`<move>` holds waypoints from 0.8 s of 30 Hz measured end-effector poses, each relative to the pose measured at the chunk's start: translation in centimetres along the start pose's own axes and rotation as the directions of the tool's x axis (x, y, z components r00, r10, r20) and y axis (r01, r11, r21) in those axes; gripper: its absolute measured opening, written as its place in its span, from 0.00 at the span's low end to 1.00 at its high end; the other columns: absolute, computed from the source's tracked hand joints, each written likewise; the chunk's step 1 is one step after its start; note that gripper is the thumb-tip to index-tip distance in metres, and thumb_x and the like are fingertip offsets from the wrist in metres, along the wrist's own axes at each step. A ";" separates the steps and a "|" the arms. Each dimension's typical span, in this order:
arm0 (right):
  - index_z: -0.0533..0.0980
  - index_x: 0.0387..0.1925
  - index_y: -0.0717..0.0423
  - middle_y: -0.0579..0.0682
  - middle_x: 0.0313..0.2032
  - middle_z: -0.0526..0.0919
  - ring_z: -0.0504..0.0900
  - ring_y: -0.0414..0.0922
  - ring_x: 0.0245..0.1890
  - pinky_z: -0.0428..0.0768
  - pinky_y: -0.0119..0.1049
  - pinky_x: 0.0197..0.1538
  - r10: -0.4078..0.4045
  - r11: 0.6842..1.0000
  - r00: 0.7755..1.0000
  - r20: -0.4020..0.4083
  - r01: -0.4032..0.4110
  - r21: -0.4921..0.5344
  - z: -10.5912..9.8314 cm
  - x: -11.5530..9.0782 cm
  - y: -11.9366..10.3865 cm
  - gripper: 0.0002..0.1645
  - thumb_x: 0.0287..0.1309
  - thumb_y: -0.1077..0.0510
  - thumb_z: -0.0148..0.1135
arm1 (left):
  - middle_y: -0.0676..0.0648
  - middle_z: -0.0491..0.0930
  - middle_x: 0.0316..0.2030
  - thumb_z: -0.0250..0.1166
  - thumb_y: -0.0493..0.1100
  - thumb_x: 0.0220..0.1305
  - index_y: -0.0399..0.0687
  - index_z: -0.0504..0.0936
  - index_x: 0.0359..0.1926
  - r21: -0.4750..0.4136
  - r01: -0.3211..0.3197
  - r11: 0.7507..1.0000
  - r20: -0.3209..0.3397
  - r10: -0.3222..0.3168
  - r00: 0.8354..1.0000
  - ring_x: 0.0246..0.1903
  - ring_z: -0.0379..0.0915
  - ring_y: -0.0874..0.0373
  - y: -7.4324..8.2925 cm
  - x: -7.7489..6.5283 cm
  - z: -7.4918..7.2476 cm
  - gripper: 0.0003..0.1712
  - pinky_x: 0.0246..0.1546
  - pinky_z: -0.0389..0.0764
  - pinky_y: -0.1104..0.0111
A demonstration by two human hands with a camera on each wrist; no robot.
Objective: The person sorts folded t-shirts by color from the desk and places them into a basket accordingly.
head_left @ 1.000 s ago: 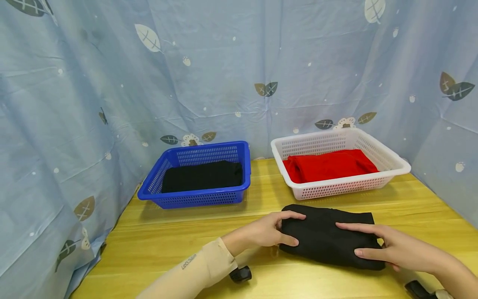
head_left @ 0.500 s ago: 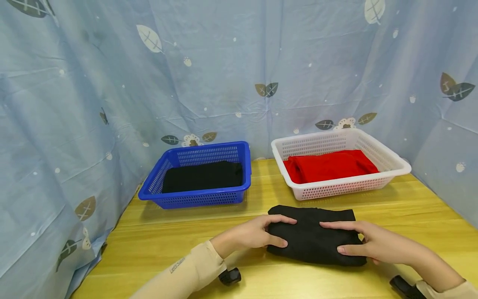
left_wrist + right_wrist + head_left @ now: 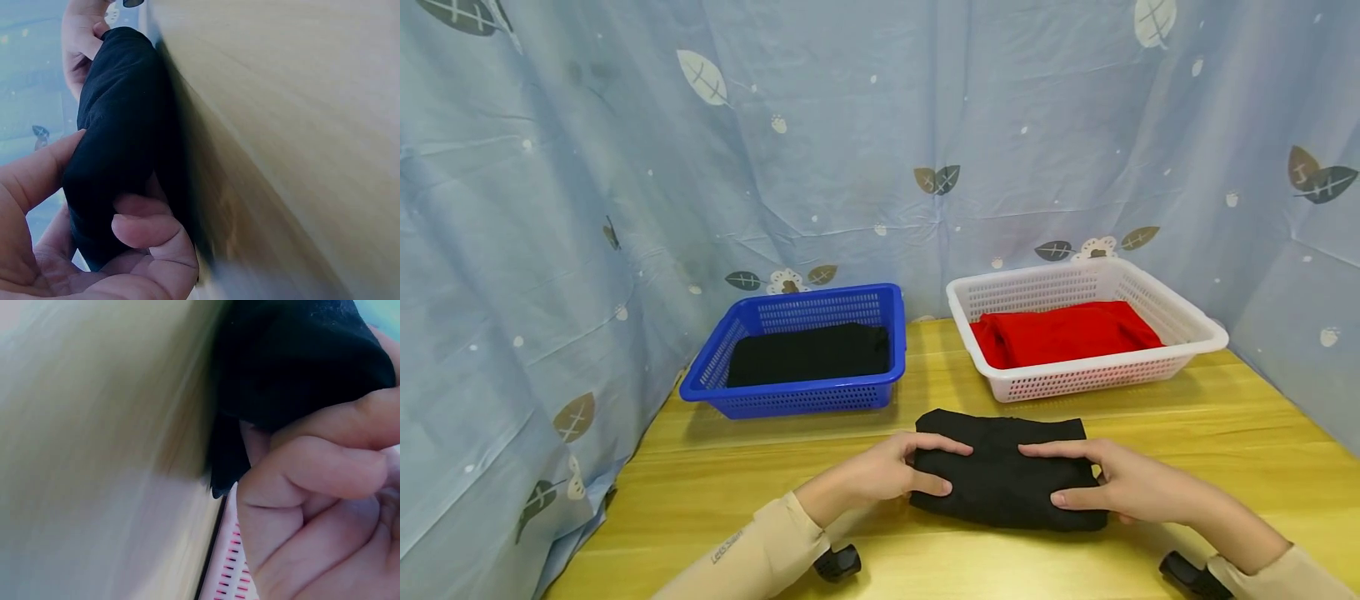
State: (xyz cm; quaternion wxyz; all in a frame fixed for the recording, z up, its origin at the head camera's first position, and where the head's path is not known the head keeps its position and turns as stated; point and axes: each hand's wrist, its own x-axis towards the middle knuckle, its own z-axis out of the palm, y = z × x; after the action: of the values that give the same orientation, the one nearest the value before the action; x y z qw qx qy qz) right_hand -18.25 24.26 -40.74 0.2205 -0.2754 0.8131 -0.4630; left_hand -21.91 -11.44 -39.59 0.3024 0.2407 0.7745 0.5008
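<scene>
A folded black garment (image 3: 1000, 475) lies flat between the two hands in the head view, close over the table and in front of the baskets. My left hand (image 3: 891, 471) grips its left end, thumb and forefinger on top. In the left wrist view, curled fingers (image 3: 147, 228) tuck under the black fabric (image 3: 119, 125). The other end is held by my right hand (image 3: 1112, 479), its thumb and forefinger also spread over the top. Curled fingers (image 3: 331, 462) show beneath the cloth (image 3: 300, 369) in the right wrist view.
A blue basket (image 3: 805, 387) at the back left holds black folded cloth (image 3: 808, 354). At the back right, a white basket (image 3: 1090, 375) contains red folded cloth (image 3: 1067, 333). Behind the wooden table (image 3: 700, 508) hangs a light blue curtain (image 3: 835, 125) with leaf prints.
Both hands have shifted left across the table with the black garment held between them. The baskets and their contents stay in place.
</scene>
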 end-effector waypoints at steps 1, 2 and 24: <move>0.71 0.79 0.41 0.66 0.66 0.74 0.61 0.34 0.11 0.71 0.31 0.17 0.000 1.000 1.000 0.001 0.000 0.008 0.1 0.1 0.0 0.35 0.74 0.53 0.67 | 0.56 0.61 0.14 0.73 0.37 0.68 0.64 0.85 0.66 0.003 -0.003 1.000 -0.004 0.003 1.000 0.18 0.63 0.61 0.0 -0.2 -0.1 0.28 0.27 0.70 0.71; 0.70 0.79 0.42 0.66 0.65 0.75 0.61 0.34 0.11 0.71 0.30 0.17 -0.007 1.000 1.000 0.004 0.007 0.014 0.2 0.2 -0.1 0.35 0.74 0.53 0.67 | 0.56 0.62 0.14 0.73 0.37 0.68 0.64 0.85 0.66 0.006 -0.006 1.000 -0.007 0.006 1.000 0.18 0.63 0.61 0.0 -0.4 -0.2 0.28 0.26 0.70 0.71; 0.73 0.77 0.40 0.48 0.39 0.88 0.60 0.34 0.10 0.69 0.32 0.16 -0.083 0.995 0.993 -0.082 0.078 -0.054 1.5 2.2 -5.1 0.36 0.71 0.50 0.71 | 0.50 0.87 0.46 0.71 0.38 0.71 0.55 0.83 0.69 0.014 -0.128 0.992 -0.056 0.129 0.990 0.46 0.84 0.62 1.6 -5.3 -2.9 0.26 0.51 0.84 0.73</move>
State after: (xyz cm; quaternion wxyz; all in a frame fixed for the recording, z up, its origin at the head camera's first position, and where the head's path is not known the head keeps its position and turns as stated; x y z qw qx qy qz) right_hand -17.74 19.75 -37.27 0.1600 -0.2936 0.8214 -0.4621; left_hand -20.15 -16.23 -35.99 0.2462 0.2775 0.7682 0.5217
